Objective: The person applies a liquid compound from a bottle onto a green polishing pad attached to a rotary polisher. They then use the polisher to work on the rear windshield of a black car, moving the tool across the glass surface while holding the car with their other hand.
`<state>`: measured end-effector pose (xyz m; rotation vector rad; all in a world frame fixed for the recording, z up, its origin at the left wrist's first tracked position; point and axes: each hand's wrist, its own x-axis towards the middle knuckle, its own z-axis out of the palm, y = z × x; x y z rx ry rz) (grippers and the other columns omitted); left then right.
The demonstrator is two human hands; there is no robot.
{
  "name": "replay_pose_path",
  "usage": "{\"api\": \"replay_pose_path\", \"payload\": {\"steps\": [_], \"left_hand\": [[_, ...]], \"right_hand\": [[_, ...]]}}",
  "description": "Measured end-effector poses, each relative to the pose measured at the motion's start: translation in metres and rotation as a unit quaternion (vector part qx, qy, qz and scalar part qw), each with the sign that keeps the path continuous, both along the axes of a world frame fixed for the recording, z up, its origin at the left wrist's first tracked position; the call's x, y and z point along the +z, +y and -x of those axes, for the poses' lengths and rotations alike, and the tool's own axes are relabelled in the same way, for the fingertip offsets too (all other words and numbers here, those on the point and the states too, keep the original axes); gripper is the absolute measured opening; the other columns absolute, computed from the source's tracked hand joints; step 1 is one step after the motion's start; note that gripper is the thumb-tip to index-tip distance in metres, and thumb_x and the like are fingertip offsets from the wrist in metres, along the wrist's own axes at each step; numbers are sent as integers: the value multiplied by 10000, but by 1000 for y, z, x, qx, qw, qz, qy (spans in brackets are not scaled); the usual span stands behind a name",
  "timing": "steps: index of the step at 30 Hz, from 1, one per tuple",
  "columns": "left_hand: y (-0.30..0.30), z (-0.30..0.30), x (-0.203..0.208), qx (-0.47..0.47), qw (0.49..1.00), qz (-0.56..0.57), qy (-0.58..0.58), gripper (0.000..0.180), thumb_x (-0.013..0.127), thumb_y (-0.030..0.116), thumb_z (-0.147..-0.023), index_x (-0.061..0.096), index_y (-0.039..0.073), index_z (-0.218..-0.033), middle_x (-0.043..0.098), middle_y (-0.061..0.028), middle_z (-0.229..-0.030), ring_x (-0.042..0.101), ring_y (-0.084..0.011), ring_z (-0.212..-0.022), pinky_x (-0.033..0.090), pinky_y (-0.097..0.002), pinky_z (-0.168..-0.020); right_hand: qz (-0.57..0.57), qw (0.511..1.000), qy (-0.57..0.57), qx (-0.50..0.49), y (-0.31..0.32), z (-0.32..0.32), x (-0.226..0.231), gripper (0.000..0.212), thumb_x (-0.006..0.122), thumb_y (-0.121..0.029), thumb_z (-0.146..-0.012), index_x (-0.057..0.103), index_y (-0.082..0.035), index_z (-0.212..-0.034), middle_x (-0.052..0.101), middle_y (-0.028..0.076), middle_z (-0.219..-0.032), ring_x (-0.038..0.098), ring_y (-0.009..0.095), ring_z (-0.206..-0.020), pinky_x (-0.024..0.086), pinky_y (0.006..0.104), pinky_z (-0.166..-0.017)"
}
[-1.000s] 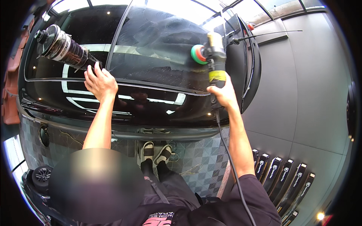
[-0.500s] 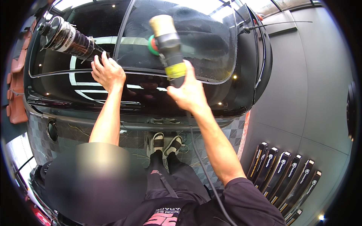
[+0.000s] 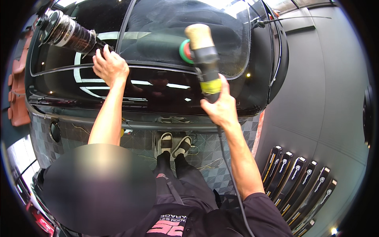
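My right hand [image 3: 222,106] is closed around the rear end of a black corded polisher [image 3: 206,59] with a yellow band and a tan front part. Its red-and-green pad [image 3: 185,51] faces left over the hazy, smeared glass panel [image 3: 158,43] of a black car roof. Whether the pad touches the glass I cannot tell. At the left, my left hand [image 3: 111,66] grips the narrow handle of a black cylindrical tool [image 3: 71,35] wrapped in clear plastic, its wide round end pointing far left. That tool lies low over the dark roof.
A black cord [image 3: 231,170] runs from the polisher past my right arm. An antenna [image 3: 292,18] sticks out at the car's far right. Several long black boxes [image 3: 294,177] line the grey wall at right. Brown seats [image 3: 19,108] stand at far left, above a checkered floor [image 3: 213,158].
The polisher and my right hand have moved to the right and a little nearer to me. My left hand stays on its tool. The whole view has shifted slightly.
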<state>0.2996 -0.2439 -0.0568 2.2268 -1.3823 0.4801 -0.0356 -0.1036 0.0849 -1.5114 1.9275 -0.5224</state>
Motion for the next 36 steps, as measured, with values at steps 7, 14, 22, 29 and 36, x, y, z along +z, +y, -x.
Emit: {"api": "replay_pose_path", "payload": {"steps": [7,14,22,29,36], "left_hand": [[0,3,2,-3,1000,21,14,394,544,307,-1047,581,216,-1429,521,-116,-1509,454,-370,-1431,345,-590,-1163],[2,1,2,-3,1000,27,11,399,590,298,-1017,581,189,-1402,510,-135,-1500,446,-383,-1426,346,-601,-1151],[2,11,5,-1,998,10,57,420,550,303,-1042,547,174,-1442,473,-145,-1534,394,-388,-1468,305,-619,-1190],[5,10,8,-2,997,2,77,433,534,296,-1049,528,154,-1458,459,-158,-1557,375,-390,-1487,294,-622,-1199],[6,11,10,-2,997,-6,79,430,533,287,-1050,523,141,-1454,462,-164,-1554,372,-393,-1490,291,-623,-1203]], "right_hand": [[70,996,5,51,14,38,-16,899,754,-122,-796,313,-162,-1578,706,243,-1187,737,427,-1032,590,471,-933],[81,990,23,116,-1,7,-22,893,757,-97,-794,336,-172,-1578,698,232,-1223,726,421,-1069,581,475,-938],[63,984,40,162,-19,-20,-15,896,759,-97,-800,333,-164,-1586,695,240,-1239,716,421,-1099,570,472,-957],[93,973,65,202,-28,-37,-15,899,765,-99,-804,330,-158,-1589,688,253,-1252,710,431,-1109,568,476,-960],[68,988,40,133,-37,-18,-9,881,762,-153,-802,338,-150,-1575,732,229,-1130,751,376,-988,585,448,-918]]}}
